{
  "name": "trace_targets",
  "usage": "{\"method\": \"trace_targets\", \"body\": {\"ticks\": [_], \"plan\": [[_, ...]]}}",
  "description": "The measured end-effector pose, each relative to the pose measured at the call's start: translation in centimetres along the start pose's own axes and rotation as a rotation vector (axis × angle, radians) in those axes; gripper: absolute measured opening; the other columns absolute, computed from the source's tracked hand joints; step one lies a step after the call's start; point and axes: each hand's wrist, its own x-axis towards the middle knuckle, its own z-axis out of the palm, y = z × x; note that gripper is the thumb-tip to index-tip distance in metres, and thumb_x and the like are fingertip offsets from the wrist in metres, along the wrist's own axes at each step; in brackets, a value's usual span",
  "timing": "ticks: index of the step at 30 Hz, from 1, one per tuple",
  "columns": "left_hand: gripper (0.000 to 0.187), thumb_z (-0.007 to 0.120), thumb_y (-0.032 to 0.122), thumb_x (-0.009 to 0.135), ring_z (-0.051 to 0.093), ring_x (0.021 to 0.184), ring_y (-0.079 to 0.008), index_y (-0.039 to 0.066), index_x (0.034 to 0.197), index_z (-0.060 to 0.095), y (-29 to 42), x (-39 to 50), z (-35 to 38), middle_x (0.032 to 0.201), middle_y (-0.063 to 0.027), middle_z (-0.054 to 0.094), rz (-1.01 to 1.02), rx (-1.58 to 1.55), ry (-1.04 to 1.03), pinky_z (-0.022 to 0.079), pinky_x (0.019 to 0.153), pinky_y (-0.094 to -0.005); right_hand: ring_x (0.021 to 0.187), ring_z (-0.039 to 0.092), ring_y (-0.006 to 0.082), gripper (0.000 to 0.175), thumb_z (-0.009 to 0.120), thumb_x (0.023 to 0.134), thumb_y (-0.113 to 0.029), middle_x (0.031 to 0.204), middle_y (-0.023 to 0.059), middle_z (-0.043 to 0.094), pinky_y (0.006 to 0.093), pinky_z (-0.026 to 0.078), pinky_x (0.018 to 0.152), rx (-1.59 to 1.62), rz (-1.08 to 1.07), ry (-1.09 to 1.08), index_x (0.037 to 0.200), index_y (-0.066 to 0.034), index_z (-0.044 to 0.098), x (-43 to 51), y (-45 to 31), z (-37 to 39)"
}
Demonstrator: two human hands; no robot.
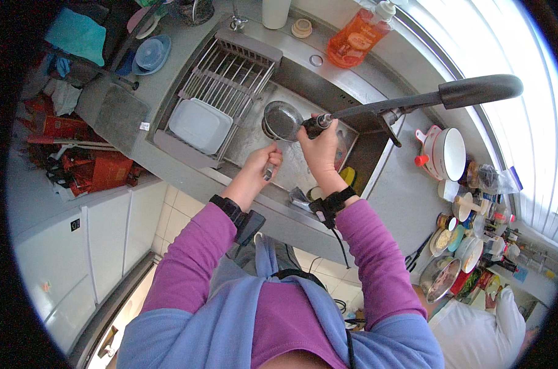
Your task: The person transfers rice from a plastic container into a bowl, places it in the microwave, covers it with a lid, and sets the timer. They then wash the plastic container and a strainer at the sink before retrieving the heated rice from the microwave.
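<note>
My left hand (261, 162) grips the metal handle of a round mesh strainer (283, 120) above the basin of a stainless steel sink (248, 152). The strainer's bowl faces up and looks dark inside; no contents can be made out. Closed around the black spray head (313, 127) of the kitchen faucet, my right hand (321, 150) is just right of the strainer. The spray head points towards the bowl, and whether water flows cannot be seen. A dark grey faucet neck (389, 104) runs from the spray head to the upper right.
Left in the sink, a dish rack (228, 87) holds a translucent plastic container (200, 125). A yellow sponge (348, 176) lies near the sink's right wall. An orange soap bottle (358, 37) stands behind. White enamel pots (448, 154), bowls and jars crowd the right counter.
</note>
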Motion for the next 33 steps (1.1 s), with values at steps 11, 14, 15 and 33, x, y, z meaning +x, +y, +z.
{"method": "trace_targets", "body": {"ticks": [11, 14, 15, 33], "plan": [[0.015, 0.052, 0.014, 0.094, 0.046, 0.05, -0.0107, 0.0, 0.095, 0.049, -1.1, -4.7, 2.0, 0.072, -0.0034, 0.051, 0.289, 1.006, 0.202, 0.041, 0.042, -0.0267, 0.112, 0.057, 0.0353, 0.064, 0.068, 0.079, -0.005, 0.124, 0.0203, 0.055, 0.0381, 0.045, 0.094, -0.009, -0.186, -0.403, 0.134, -0.0002, 0.038, 1.4, 3.8, -6.1], [0.021, 0.051, 0.012, 0.094, 0.047, 0.052, -0.0108, -0.004, 0.108, 0.049, -1.3, -5.9, 2.3, 0.074, -0.0035, 0.051, 0.395, 1.232, 0.229, 0.041, 0.041, -0.0272, 0.116, 0.057, 0.0293, 0.052, 0.058, 0.085, -0.001, 0.125, 0.0168, 0.058, 0.0354, 0.045, 0.097, 0.431, 0.373, -0.446, 0.134, 0.0012, 0.041, 3.0, 4.9, -6.2], [0.025, 0.05, 0.011, 0.094, 0.048, 0.053, -0.011, -0.004, 0.113, 0.048, -1.2, -6.2, 2.4, 0.074, -0.0037, 0.051, 0.402, 1.261, 0.222, 0.042, 0.042, -0.0276, 0.116, 0.058, 0.0284, 0.047, 0.056, 0.087, -0.001, 0.123, 0.0162, 0.06, 0.035, 0.046, 0.096, 0.632, 0.57, -0.398, 0.133, 0.0015, 0.043, 3.4, 5.1, -6.0], [0.013, 0.053, 0.007, 0.095, 0.049, 0.057, -0.0094, -0.003, 0.091, 0.047, -2.4, -2.7, 6.9, 0.074, -0.0033, 0.049, -0.004, 0.217, 0.002, 0.041, 0.047, -0.0175, 0.087, 0.063, 0.0214, 0.019, 0.053, 0.094, -0.01, 0.103, 0.0132, 0.063, 0.0344, 0.054, 0.081, 1.061, 0.853, -0.334, 0.108, 0.0023, 0.058, 3.9, 0.2, -6.2]]}}
